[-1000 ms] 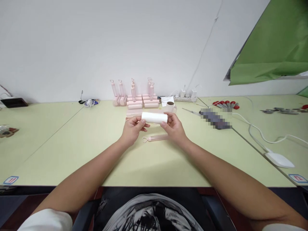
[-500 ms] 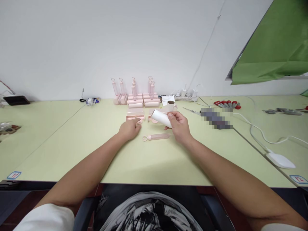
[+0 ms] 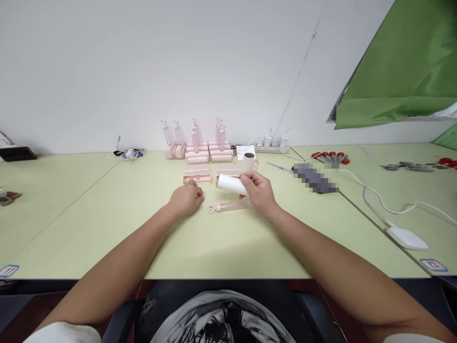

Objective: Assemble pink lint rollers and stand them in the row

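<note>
Smooth, pale-green tabletop [image 3: 200, 247] meets white wall [image 3: 143, 71]; mid-frame, your right hand [image 3: 260, 193] clamps a matte white cylindrical roll [image 3: 231, 184]; your left hand [image 3: 184, 197] curls beside a small pink piece [image 3: 203, 195], its grip unclear.

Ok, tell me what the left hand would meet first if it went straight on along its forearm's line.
Probably the left-hand open pink case, just beyond the left hand. The hand's height is hard to judge from this one view, so it might pass over it.
</note>
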Motion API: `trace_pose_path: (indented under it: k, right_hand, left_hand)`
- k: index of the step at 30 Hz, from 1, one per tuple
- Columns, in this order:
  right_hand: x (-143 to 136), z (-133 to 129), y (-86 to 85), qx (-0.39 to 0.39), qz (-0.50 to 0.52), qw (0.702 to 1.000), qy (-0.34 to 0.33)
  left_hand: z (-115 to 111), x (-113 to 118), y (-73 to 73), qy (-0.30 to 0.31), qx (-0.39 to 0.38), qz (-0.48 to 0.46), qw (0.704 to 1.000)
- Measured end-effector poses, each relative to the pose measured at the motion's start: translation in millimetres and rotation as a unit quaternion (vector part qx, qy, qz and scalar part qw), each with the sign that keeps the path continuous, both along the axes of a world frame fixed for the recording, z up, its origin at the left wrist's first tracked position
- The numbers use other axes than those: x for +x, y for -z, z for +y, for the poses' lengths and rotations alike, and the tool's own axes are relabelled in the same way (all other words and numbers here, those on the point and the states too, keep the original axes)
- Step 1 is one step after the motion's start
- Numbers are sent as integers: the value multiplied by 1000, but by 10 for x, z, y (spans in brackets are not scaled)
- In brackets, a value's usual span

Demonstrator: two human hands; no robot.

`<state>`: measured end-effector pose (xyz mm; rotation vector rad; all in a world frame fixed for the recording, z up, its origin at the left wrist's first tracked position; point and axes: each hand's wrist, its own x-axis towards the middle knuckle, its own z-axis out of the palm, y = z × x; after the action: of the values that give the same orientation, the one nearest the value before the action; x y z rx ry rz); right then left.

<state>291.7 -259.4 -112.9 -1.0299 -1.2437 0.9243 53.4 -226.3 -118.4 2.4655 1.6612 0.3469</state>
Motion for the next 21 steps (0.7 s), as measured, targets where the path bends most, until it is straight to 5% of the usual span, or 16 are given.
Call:
trace_pose_path:
  k: [6,21]
  right_hand:
    - [-8,-11,9,-10,-11,1000,-10]
    - [12,-21,49,-27,-56,997,-38]
  left_hand:
    - [-51,-16,-83,9,-14,45,999]
    - [-36,-47,-135,-27,-92,-140,985]
